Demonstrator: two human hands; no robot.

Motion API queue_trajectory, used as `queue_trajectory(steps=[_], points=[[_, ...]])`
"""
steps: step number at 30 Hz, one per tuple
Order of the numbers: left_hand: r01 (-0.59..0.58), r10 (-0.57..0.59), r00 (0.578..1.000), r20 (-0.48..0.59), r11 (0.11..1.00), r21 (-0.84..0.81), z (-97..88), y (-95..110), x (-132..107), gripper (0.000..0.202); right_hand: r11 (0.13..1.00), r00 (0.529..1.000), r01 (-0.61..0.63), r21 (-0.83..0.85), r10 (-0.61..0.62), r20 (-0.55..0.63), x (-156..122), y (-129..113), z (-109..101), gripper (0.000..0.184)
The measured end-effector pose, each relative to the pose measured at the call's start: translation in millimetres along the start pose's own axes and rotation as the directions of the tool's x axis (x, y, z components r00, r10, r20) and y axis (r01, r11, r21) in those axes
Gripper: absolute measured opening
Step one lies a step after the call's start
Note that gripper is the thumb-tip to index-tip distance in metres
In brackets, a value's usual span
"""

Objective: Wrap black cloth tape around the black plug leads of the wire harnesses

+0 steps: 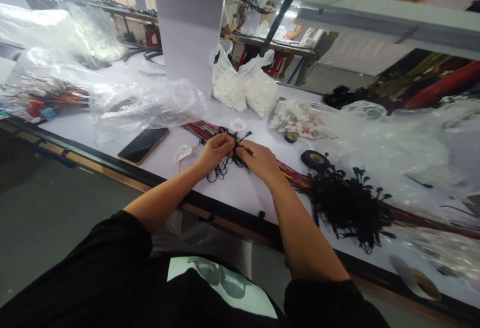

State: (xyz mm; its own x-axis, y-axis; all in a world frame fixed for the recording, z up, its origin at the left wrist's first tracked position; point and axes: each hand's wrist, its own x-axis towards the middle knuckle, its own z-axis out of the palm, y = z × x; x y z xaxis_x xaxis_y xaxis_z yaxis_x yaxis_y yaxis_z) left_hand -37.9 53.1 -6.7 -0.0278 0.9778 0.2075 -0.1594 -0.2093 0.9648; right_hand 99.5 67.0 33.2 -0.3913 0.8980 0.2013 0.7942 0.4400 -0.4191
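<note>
My left hand (pixel 218 151) is closed, thumb and fingers pinched on a black cable (pixel 245 137) that ends in a small plug. Close beside it on the right, my right hand (pixel 260 159) pinches the same black cabling; the exact spot is hidden by the fingers. Loops of thin black cable (pixel 222 169) hang below both hands onto the white table. Red, yellow and black wires (pixel 198 128) run out to the upper left, and a similar wire bundle (pixel 294 175) passes to the right of my right hand.
A big pile of black connectors (pixel 348 203) lies at the right, by a roll of black tape (pixel 316 160). A phone (pixel 143 145) rests near the table's front edge. Bags of white parts (pixel 243 85) stand behind. Another tape roll (pixel 416 278) sits at the front right.
</note>
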Motion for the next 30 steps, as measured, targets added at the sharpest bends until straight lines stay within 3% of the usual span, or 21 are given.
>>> queue_trajectory(steps=[4, 9, 11, 13, 15, 16, 17, 20, 23, 25, 28, 30], points=[[0.178, -0.176, 0.984, 0.028, 0.972, -0.154, 0.2, 3, 0, 0.017, 0.988, 0.994, 0.066, -0.136, -0.078, -0.083, -2, -5, 3, 0.041], [0.318, -0.298, 0.948, 0.117, 0.911, -0.263, -3.1, 8, 2, 0.021, 0.944, 0.936, 0.21, -0.256, -0.269, -0.225, -3, 0, 19, 0.039], [0.399, -0.344, 0.913, 0.22, 0.868, -0.295, -7.1, 9, 3, 0.024, 0.943, 0.907, 0.26, -0.209, -0.312, -0.281, -3, 5, 26, 0.037], [0.504, -0.396, 0.845, 0.359, 0.815, -0.286, -11.6, 8, 5, 0.029, 0.951, 0.888, 0.295, -0.096, -0.31, -0.34, -3, 9, 33, 0.036], [0.578, -0.432, 0.782, 0.45, 0.773, -0.263, -14.8, 5, 8, 0.033, 0.947, 0.889, 0.313, 0.074, -0.265, -0.375, -2, 10, 36, 0.035], [0.589, -0.439, 0.773, 0.457, 0.764, -0.262, -15.3, 3, 9, 0.034, 0.933, 0.896, 0.323, 0.16, -0.247, -0.37, -2, 10, 37, 0.036], [0.579, -0.436, 0.787, 0.438, 0.768, -0.276, -15.1, 2, 9, 0.034, 0.912, 0.904, 0.333, 0.238, -0.237, -0.354, -1, 9, 38, 0.036], [0.443, -0.37, 0.891, 0.262, 0.833, -0.332, -9.9, -2, 9, 0.029, 0.827, 0.933, 0.334, 0.453, -0.22, -0.285, 4, 10, 37, 0.034], [0.258, -0.242, 0.966, 0.091, 0.917, -0.304, -3.6, 1, 5, 0.021, 0.716, 0.969, 0.174, 0.676, -0.003, -0.246, 8, 12, 35, 0.026], [0.174, -0.155, 0.983, 0.095, 0.953, -0.248, -2.7, 6, 3, 0.019, 0.664, 0.965, 0.06, 0.745, 0.151, -0.213, 9, 13, 30, 0.023], [0.119, -0.096, 0.975, 0.199, 0.987, -0.107, -6.5, 13, 3, 0.007, 0.761, 0.958, 0.007, 0.649, 0.181, -0.223, 7, 12, 18, 0.021], [0.055, -0.058, 0.98, 0.191, 0.998, 0.019, -9.4, 14, 3, 0.009, 0.857, 0.956, 0.006, 0.515, 0.147, -0.255, 5, 9, 11, 0.021]])
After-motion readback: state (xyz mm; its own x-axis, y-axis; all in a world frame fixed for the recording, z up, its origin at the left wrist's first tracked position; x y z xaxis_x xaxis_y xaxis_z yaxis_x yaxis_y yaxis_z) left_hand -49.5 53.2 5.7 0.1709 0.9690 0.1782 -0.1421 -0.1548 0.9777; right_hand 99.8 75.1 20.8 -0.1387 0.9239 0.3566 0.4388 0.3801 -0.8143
